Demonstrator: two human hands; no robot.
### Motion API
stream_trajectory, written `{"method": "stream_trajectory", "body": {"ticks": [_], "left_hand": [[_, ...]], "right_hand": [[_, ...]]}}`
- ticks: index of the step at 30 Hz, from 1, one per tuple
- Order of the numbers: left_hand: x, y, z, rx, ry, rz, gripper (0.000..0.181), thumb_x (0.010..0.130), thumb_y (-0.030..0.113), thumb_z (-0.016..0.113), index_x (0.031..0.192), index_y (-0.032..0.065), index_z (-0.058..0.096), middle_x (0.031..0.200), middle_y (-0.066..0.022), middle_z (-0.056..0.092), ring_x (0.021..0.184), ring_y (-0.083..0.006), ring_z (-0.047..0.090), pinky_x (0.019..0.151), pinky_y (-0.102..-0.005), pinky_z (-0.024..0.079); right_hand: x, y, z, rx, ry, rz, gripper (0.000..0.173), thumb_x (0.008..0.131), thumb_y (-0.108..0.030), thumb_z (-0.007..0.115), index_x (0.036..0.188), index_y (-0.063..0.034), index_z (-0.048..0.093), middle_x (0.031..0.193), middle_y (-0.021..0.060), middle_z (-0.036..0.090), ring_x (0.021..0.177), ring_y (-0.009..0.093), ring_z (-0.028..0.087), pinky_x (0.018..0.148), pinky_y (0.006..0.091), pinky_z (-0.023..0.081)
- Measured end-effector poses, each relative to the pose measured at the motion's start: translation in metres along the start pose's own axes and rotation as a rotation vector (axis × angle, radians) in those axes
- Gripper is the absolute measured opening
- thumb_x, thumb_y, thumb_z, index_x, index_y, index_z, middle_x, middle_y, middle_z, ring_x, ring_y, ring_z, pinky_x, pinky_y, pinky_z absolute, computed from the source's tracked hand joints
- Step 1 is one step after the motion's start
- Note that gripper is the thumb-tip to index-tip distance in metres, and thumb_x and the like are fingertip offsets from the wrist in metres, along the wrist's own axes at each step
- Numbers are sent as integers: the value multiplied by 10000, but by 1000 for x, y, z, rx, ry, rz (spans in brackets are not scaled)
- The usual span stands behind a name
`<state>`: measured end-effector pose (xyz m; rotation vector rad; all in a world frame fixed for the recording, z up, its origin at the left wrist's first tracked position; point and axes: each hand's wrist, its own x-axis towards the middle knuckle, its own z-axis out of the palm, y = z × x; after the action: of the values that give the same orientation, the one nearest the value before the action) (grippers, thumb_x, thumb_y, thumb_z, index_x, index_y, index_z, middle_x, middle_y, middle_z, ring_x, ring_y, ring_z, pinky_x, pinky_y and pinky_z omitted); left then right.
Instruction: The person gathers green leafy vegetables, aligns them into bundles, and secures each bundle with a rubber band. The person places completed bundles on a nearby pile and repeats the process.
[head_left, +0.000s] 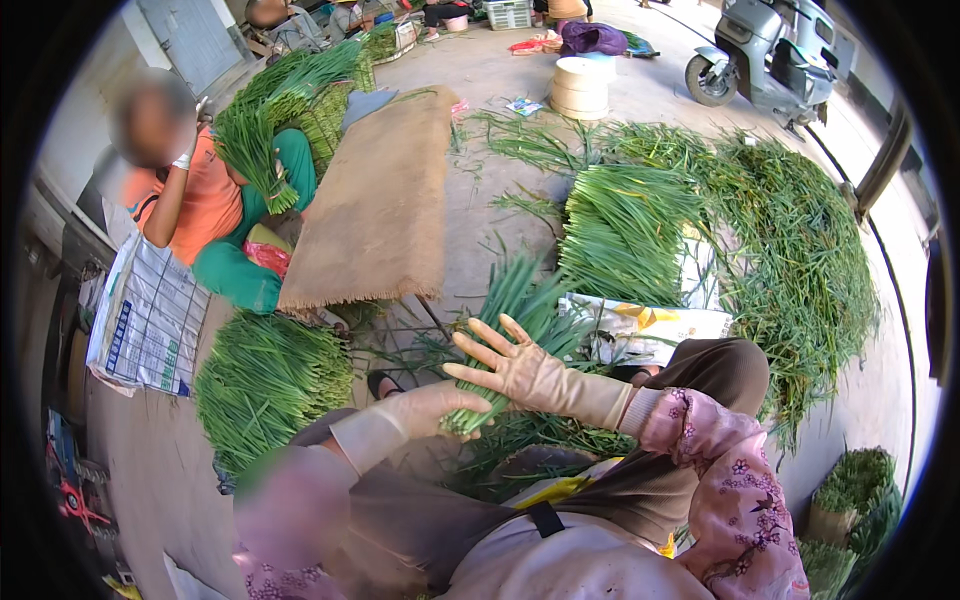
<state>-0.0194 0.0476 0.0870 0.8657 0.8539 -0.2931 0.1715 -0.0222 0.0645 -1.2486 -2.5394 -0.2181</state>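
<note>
My left hand (442, 411), in a pale rubber glove, is closed around the lower stems of a bunch of long green leafy stalks (517, 300), like garlic chives. The cut ends stick out below the fist. My right hand (510, 364), also gloved, lies over the bunch just above the left, its fingers spread and straight; whether its palm touches the stalks cannot be told. Beyond the hands, a neat pile of the same greens (626, 232) lies on printed sacking (660, 322). Another stacked pile (274, 382) stands to the left.
A burlap-covered board (382, 195) extends ahead at left, with a seated co-worker in orange (202, 202) beside it, near tied greens (259, 142). Loose trimmings (795, 262) cover the ground at right. Farther off are a round pale tub (579, 90) and a parked scooter (772, 67).
</note>
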Motion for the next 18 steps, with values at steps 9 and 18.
{"method": "stream_trajectory", "body": {"ticks": [9,18], "left_hand": [[-28,42,-5,-172,-481,91,732,870,642,397,1205,0,505,1046,-224,623,713,-261,655,616,-316,547],[41,25,-8,-47,300,1009,916,753,565,678,1385,55,254,1355,-111,363,1242,-216,370,1027,-387,326]], "right_hand": [[8,27,-41,837,-18,133,666,679,-216,738,1251,-81,423,1014,149,608,930,350,604,790,381,495],[34,41,13,966,49,627,823,726,-321,718,1368,-73,266,1026,211,614,926,346,623,801,385,490]]}}
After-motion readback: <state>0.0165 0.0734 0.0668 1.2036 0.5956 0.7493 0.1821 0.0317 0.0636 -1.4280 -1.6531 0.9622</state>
